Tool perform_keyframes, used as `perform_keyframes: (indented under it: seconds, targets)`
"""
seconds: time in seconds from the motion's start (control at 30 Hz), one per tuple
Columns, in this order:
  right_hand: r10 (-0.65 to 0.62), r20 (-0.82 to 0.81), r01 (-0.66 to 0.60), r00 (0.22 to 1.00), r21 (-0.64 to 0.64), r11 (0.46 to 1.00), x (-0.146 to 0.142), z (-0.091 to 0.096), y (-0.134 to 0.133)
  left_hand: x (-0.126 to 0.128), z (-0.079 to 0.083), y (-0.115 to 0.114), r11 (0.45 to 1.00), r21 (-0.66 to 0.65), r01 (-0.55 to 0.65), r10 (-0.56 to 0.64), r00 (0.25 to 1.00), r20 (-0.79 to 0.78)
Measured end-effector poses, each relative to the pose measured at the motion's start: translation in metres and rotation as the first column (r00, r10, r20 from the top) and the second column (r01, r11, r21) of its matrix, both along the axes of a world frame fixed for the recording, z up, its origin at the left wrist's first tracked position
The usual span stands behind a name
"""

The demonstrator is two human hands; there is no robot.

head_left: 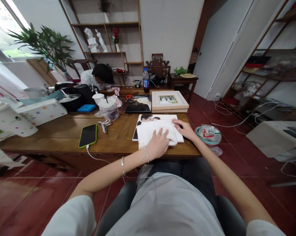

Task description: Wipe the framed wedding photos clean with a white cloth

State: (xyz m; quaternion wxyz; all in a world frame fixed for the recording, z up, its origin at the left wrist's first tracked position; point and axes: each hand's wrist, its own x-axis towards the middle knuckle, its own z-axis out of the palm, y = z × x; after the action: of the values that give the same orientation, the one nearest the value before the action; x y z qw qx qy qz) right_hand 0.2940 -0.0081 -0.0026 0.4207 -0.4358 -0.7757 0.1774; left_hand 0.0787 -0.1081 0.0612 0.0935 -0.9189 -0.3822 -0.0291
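A photo panel (135, 135) with a pale edge lies flat near the table's front edge, its picture showing the tops of two people's heads. A folded white fluffy towel (144, 129) covers much of it. On top of the towel, my left hand (159, 143) rests palm down with its fingers spread. My right hand (186, 129) lies at the panel's right edge, fingers stretched across the surface beside the towel. A ring shows on one of its fingers. Most of the picture is hidden under the towel and my left hand.
Behind the panel lie a framed photo (171, 102), a black-and-gold board (138, 104) and orange scissors (129, 96). A bottle (146, 80) stands farther back. To the left are a charging phone (88, 135), a metal clip-like object (104, 125) and a bagged cup (108, 109). A person (99, 77) bends behind the table.
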Motion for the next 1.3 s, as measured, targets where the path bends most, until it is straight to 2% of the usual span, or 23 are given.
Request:
perform_keyframes:
  seconds: [0.13,0.27,0.37,0.6,0.7,0.8,0.9,1.03,1.1,1.2,1.3]
  targets:
    - [0.004,0.005,-0.004,1.0,0.0,1.0,0.001,0.001,-0.001,0.006,0.002,-0.03,1.0,-0.005,0.03,-0.03,1.0,0.0]
    - [-0.003,0.025,0.003,1.0,0.004,1.0,0.001,0.001,0.0,0.015,0.0,-0.028,1.0,0.005,0.024,-0.024,0.999,0.023]
    - [-0.026,0.022,0.026,0.999,-0.015,1.0,0.002,0.001,0.0,0.024,-0.004,-0.01,1.0,0.008,-0.03,0.03,0.998,0.056]
    - [-0.012,0.035,0.013,0.999,-0.022,1.0,0.004,0.005,-0.003,0.043,-0.005,0.06,0.972,-0.056,-0.228,0.234,0.964,0.126]
    - [-0.051,0.061,0.052,0.997,-0.011,0.999,0.004,0.005,-0.004,0.047,-0.006,0.071,0.964,-0.05,-0.262,0.267,0.954,0.14]
    - [-0.054,0.071,0.053,0.996,0.017,0.998,0.003,0.004,-0.003,0.046,-0.009,0.059,0.969,-0.022,-0.245,0.246,0.962,0.121]
    - [-0.031,0.074,0.028,0.997,0.04,0.999,0.001,0.003,-0.002,0.041,-0.011,0.029,0.98,0.01,-0.198,0.196,0.976,0.094]
    - [-0.031,0.062,0.028,0.998,0.05,0.998,0.0,0.001,0.0,0.027,-0.009,-0.015,0.997,0.024,-0.072,0.071,0.996,0.049]
    - [-0.028,0.065,0.024,0.998,0.057,0.998,0.0,0.001,0.001,0.02,-0.006,-0.03,1.0,0.02,0.005,-0.005,1.0,0.027]
    - [-0.007,0.067,0.002,0.998,0.068,0.998,0.001,0.0,0.001,0.011,-0.001,-0.032,0.997,0.003,0.082,-0.082,0.997,0.015]
    - [-0.028,0.073,0.023,0.997,0.058,0.998,0.001,-0.001,0.002,0.005,0.004,-0.008,0.994,-0.022,0.106,-0.105,0.993,0.047]
